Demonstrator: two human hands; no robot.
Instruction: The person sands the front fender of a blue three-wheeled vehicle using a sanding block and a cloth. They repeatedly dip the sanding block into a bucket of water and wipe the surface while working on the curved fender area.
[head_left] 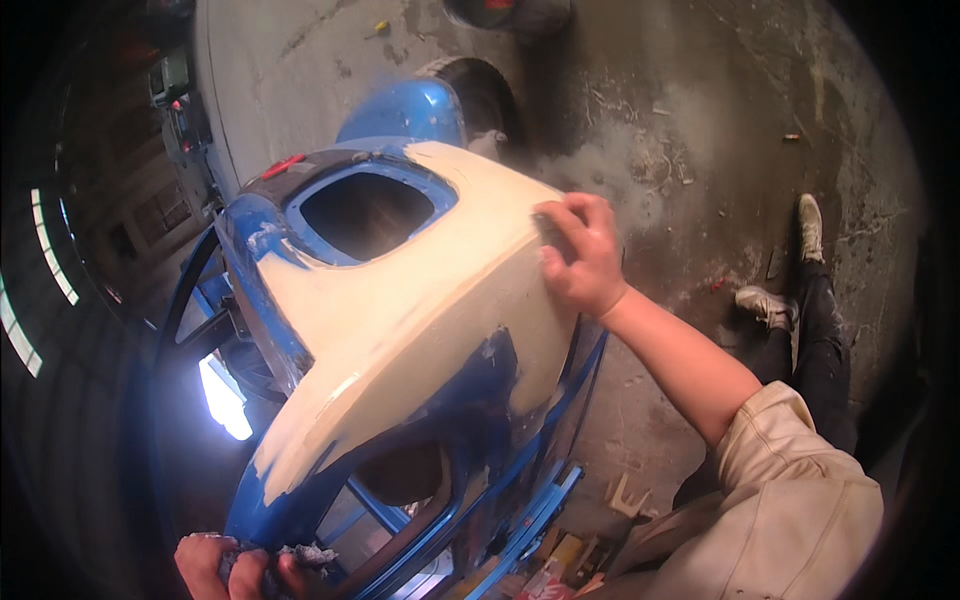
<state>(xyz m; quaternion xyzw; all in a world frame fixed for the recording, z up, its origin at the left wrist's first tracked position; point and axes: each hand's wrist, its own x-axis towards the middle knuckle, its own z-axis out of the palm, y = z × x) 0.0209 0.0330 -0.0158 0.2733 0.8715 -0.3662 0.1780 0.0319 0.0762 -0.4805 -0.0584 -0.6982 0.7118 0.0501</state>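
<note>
"Two hands: which step?"

"Sanding, I judge: right hand (583,255) grips a dark pad (547,226) on the cream-and-blue panel (400,290), front and centre; left hand (228,570) clutches crumpled material (310,553) (cloth? can't tell)."

"Next calls for?"

"Light, even strokes."

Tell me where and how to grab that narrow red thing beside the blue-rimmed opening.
Probably best pinched across its middle, coming from above. The red thing looks slim and seems to lie flat on the dark surface beside the blue-rimmed opening, slanting up to the right in the picture, leaving its long sides for a hand to close on.
</note>
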